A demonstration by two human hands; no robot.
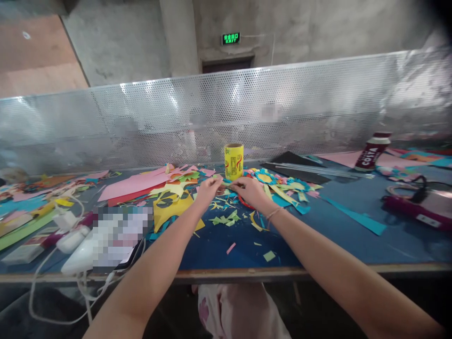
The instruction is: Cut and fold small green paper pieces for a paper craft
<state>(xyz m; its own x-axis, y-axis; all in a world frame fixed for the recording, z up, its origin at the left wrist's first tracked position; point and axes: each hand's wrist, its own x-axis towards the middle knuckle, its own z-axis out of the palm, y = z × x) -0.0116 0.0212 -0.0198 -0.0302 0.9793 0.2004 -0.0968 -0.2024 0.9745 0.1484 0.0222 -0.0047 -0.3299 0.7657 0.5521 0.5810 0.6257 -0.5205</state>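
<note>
A small paper piece (226, 187) in mid-frame is pinched between the left hand (207, 189) and right hand (251, 189), with a yellow roll (233, 161) just behind and green scraps (226, 219) below.

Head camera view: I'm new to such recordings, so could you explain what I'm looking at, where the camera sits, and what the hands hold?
There is no machine here. A person works with two bare hands, and the single camera sits on their head, looking forward and down, so the arms reach in from the bottom edge. The left hand and right hand meet over cut paper scraps on a blue table. They seem to pinch something small, but I cannot tell what. A red loop peeks from under the right hand. Behind stands a yellow cylinder, with a pink sheet to the left and a dark bottle to the right.
</note>
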